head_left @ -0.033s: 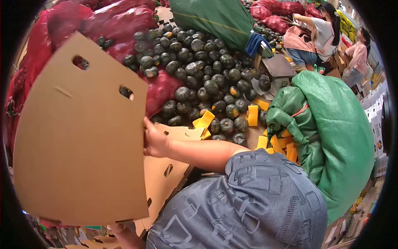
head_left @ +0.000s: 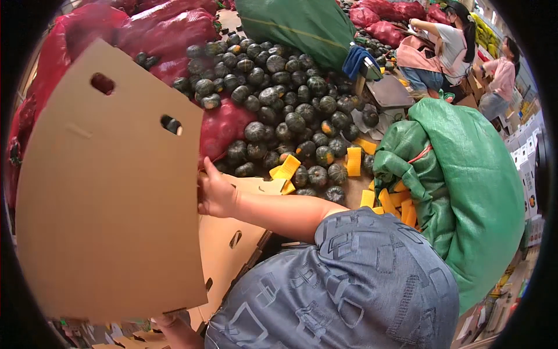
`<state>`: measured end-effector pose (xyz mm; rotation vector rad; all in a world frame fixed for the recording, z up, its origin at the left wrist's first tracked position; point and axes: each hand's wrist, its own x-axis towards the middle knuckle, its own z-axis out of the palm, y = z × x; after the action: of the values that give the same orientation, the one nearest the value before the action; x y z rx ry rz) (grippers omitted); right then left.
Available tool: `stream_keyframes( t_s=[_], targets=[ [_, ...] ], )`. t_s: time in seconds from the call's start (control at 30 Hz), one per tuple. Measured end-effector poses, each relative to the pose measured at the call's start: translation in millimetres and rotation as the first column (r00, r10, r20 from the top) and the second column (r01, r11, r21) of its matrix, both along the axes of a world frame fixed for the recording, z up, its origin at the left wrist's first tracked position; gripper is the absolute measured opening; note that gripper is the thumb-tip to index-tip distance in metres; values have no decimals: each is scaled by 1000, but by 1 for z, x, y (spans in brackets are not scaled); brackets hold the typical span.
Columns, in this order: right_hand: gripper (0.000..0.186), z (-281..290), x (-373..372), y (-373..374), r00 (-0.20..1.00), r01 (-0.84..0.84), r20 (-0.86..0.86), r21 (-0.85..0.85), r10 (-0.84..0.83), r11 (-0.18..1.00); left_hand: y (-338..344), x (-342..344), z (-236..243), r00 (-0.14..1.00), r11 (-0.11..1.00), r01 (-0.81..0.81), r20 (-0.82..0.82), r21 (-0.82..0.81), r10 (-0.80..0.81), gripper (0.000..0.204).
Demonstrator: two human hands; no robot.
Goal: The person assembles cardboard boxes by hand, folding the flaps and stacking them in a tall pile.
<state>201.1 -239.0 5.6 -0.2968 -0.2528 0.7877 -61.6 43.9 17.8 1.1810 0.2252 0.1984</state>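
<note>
A large flattened cardboard box (head_left: pixel 110 203) stands upright at the left, with two oval hand holes near its top. My right hand (head_left: pixel 216 189) is closed on its right edge, thumb pointing up. At the bottom edge of the same box my left hand (head_left: pixel 168 320) shows only in part, gripping there, its fingers mostly hidden by the cardboard. More flat cardboard (head_left: pixel 224 238) with hand holes lies under my right forearm, against my patterned grey-blue clothing.
Dark green pumpkins (head_left: pixel 296 122) lie heaped ahead, with yellow foam sleeves (head_left: pixel 353 161) among them. Red net sacks (head_left: pixel 168 35) rise at the back left. A bulky green sack (head_left: pixel 465 186) stands at the right. Two people (head_left: pixel 456 49) work at the far right.
The flattened box has shifted slightly left, and my right hand has moved with it. The rest looks the same.
</note>
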Motion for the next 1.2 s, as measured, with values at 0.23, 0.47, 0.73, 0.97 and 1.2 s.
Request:
stream_keyframes(
  t_s=[0.23,0.47,0.73,0.97,1.2],
  targets=[
    [55,49,-21,9,1000,-10,-22,72,12,997,17,11,-60,998,994,-51,-43,-98,47,47],
    [44,56,22,-17,989,147,6,51,-147,988,101,38,-17,958,959,-283,47,17,282,51],
    [29,65,19,-56,593,394,805,-254,-33,884,34,11,86,820,516,-566,502,643,275,57],
    [23,42,-8,-99,549,450,830,-390,96,803,-1,3,69,949,333,-241,149,912,279,56],
    [25,44,-28,-109,413,535,886,-424,211,731,1,3,62,965,299,-104,23,949,262,55]
  ],
)
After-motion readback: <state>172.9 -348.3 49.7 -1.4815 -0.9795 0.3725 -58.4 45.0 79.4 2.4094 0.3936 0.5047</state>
